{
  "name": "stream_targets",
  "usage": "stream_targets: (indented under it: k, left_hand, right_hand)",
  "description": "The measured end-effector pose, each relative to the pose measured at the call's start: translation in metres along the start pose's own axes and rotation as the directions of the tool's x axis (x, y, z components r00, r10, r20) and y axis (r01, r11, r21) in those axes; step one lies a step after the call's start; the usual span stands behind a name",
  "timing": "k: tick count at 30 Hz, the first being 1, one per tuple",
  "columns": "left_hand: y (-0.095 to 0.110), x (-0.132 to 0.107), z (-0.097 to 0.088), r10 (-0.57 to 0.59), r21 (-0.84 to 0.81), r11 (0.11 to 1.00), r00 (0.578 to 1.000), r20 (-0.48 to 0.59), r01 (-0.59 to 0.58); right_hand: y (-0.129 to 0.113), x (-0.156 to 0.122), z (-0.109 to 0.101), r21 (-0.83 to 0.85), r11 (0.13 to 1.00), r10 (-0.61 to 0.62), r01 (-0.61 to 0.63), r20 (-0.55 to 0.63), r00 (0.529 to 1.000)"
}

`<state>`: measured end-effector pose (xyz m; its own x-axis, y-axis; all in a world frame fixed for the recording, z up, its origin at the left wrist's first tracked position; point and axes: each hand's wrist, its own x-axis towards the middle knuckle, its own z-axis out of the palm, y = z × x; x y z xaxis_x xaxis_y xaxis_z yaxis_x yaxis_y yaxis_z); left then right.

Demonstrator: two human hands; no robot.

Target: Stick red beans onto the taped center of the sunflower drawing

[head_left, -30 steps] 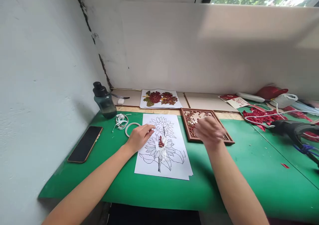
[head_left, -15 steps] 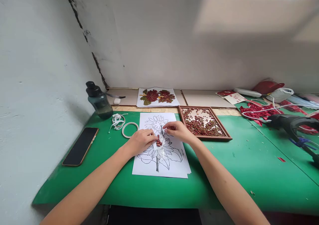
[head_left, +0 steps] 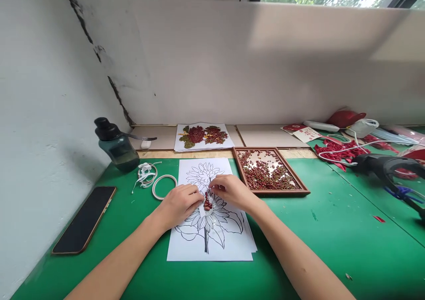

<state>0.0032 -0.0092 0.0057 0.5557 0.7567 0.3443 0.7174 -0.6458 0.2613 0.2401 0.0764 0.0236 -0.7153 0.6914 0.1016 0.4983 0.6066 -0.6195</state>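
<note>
Green worktop (head_left: 332, 238), centre frame: sunflower sheet (head_left: 186, 250) carries only a small bean cluster (head_left: 207, 201) — petals bare. Left hand (head_left: 181, 204), loosely curled and empty, pins the sheet; right hand (head_left: 232, 191) pinches at the cluster, contents unclear.

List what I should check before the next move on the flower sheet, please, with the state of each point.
1. Sheet flat on the mat: ok; the left hand rests on it.
2. Beans set close together at the flower's middle: ok, a short row.
3. Right hand holds a bean: cannot tell; the pinch is hidden.
4. Tray stocked: ok; many beans, just right of the sheet.
5. Phone apart from the sheet: ok; it lies near the mat's left edge.
6. Glue under the row: cannot tell.
</note>
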Motion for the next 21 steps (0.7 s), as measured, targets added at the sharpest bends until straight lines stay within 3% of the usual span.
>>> stream_targets:
  k: [11, 21]
  left_hand:
    - [-0.001, 0.0004, 0.0026, -0.065, -0.009, 0.998, 0.998, 0.021, 0.065]
    - [-0.0001, 0.0009, 0.0027, -0.066, -0.007, 0.998, 0.998, 0.003, 0.066]
  right_hand:
    - [-0.0013, 0.0002, 0.009, -0.017, 0.999, -0.038, 0.038, 0.023, 0.999]
    - [0.0, 0.001, 0.0094, 0.063, 0.997, 0.036, -0.036, 0.005, 0.999]
